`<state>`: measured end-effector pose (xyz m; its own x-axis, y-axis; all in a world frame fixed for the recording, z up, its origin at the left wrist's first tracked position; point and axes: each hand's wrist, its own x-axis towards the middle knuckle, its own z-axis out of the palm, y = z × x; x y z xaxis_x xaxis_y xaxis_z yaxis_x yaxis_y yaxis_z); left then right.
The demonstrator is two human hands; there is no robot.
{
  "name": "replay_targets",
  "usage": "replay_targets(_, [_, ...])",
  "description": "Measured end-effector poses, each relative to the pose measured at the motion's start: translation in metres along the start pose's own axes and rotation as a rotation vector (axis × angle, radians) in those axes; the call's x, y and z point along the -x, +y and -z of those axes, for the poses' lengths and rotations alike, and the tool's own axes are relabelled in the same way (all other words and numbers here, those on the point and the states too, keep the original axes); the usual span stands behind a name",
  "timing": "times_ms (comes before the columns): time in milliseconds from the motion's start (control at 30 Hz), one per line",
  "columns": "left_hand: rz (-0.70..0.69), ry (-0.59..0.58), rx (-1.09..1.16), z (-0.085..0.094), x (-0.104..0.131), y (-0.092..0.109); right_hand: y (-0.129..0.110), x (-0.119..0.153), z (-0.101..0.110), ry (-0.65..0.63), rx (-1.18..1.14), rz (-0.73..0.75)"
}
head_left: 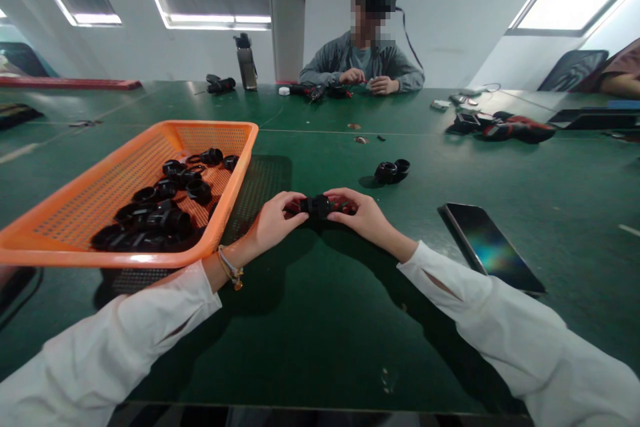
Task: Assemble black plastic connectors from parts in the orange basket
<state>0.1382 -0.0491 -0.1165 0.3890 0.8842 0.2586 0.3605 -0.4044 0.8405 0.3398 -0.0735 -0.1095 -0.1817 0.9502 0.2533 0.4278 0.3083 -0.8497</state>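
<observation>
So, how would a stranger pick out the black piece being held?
On the green table, look right of the orange basket to the left hand and right hand. The short black piece is held between them. Unlike the basket parts and the loose black pair beyond the right hand, this one is gripped.

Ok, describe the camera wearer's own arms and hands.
Both sleeves are loose white fabric with slits near the cuffs. The left hand and right hand are ungloved. A thin silvery-and-gold bracelet with a small gold-coloured charm circles the left wrist.
</observation>
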Motion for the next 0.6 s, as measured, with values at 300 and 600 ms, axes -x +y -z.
replay_targets(300, [-0.008, -0.001, 0.004, 0.0000, -0.0018, -0.0011, 0.0017, -0.0007, -0.0009, -0.001, -0.026, -0.004])
replay_targets(600, [0.012, 0.002, 0.010, -0.0003, -0.0017, 0.0007, -0.0002, -0.0007, -0.0007, -0.012, -0.043, -0.029])
